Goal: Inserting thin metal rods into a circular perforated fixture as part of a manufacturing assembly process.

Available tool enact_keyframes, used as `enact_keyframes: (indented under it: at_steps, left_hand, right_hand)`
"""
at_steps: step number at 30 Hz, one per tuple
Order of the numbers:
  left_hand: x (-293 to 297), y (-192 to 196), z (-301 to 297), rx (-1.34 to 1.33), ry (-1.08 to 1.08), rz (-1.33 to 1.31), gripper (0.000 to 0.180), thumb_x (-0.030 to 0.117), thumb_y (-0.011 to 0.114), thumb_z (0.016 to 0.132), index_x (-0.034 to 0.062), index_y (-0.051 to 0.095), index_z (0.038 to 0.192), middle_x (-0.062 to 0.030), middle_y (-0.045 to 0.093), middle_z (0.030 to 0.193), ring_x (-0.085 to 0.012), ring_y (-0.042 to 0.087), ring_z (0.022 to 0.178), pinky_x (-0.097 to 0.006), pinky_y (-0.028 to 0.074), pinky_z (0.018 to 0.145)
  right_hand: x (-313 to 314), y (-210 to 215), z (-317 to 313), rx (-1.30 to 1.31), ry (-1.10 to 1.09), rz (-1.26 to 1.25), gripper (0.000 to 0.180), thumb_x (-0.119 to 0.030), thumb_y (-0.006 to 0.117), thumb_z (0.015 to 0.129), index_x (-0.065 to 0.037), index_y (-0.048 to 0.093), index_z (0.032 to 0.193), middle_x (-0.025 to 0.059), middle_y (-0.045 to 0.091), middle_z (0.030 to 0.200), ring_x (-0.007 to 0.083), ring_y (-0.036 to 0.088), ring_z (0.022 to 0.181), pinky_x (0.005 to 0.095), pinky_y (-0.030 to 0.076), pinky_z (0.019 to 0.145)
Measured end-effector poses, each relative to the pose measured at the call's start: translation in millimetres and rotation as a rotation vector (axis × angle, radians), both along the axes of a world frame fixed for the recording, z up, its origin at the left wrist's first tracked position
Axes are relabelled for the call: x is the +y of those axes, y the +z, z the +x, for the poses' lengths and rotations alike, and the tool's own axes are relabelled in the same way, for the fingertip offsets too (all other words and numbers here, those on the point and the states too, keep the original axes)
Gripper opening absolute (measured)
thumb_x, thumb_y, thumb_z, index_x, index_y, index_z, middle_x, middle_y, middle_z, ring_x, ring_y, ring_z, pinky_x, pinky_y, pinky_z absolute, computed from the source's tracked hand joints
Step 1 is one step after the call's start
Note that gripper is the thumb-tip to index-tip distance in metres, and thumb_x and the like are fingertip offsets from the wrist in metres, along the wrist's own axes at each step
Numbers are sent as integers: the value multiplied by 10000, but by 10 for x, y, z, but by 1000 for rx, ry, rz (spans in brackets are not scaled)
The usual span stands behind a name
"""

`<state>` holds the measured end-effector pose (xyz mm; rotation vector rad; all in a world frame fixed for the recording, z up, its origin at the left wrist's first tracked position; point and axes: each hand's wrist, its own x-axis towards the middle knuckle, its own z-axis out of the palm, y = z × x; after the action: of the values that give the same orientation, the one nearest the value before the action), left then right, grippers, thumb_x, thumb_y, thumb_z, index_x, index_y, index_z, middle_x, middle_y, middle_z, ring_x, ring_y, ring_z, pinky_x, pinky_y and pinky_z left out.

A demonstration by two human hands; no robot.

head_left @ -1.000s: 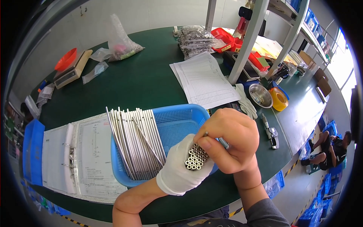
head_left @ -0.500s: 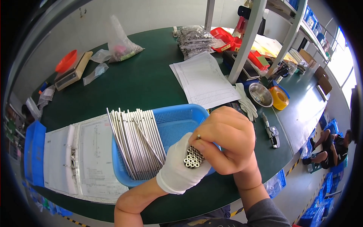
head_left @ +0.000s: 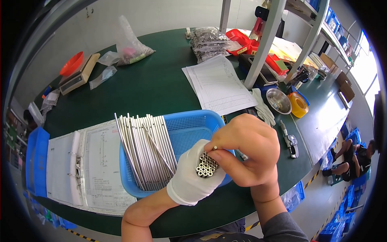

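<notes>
My left hand (head_left: 194, 175), in a white glove, is wrapped round a bundle of metal tubes (head_left: 204, 171), their hollow ends facing up. My bare right hand (head_left: 250, 153) is closed just above the bundle, thumb and forefinger pinching a thin metal pin (head_left: 215, 148) whose small round end shows. The rest of the pin is hidden by my fingers. Under and left of my hands stands a blue perforated basket (head_left: 189, 128). Many long silvery tubes (head_left: 151, 157) lie side by side in it, one crossing the others at a slant.
An open ring binder (head_left: 100, 169) lies left of the basket. Beyond are paper sheets (head_left: 219, 86), bagged parts (head_left: 208, 43) and a scale (head_left: 78, 74). To the right lie a white glove (head_left: 263, 108), a steel bowl (head_left: 278, 101) and a micrometer (head_left: 289, 140). A person (head_left: 354, 161) sits at far right.
My right hand has shifted slightly right, and the pin's end in its pinch has moved slightly right and down. My left hand keeps its hold on the tube bundle.
</notes>
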<state>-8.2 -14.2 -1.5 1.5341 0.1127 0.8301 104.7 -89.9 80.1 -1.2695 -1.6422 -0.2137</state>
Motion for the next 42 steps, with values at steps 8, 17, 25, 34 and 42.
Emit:
enact_keyframes:
  at_steps: [8,17,25,34,42]
  left_hand:
    - [-17,2,34,-56,28,-54,256,27,681,761,25,535,972,-92,598,765,-227,595,638,-303,475,597]
    - [7,79,-17,-1,-8,1,226,23,679,781,14,545,963,-73,595,772,-165,593,645,-276,471,593]
    - [-2,53,9,17,1,-45,235,12,679,767,10,543,959,-86,592,772,-214,602,655,-293,471,591]
    - [22,67,4,37,-41,-121,225,10,672,770,17,541,953,-80,591,773,-195,589,651,-289,466,598]
    - [24,107,-10,-2,-49,-78,222,7,661,786,19,535,968,-79,604,801,-171,602,694,-281,478,631]
  right_hand:
    - [57,-35,-27,79,-31,12,97,-19,652,613,-47,648,705,50,653,694,197,588,581,283,453,570]
    - [-30,11,1,38,-57,14,87,-8,641,636,-29,634,721,58,654,697,188,597,591,279,463,576]
    - [18,-29,3,93,-39,8,96,-2,634,629,-36,638,719,55,652,689,195,609,599,277,470,583]
    - [18,-37,-1,0,-100,14,113,-17,634,595,-46,644,703,51,650,678,209,594,566,277,459,568]
    - [33,-62,-20,70,-86,28,173,16,663,613,-36,666,778,44,675,734,173,606,589,266,462,568]
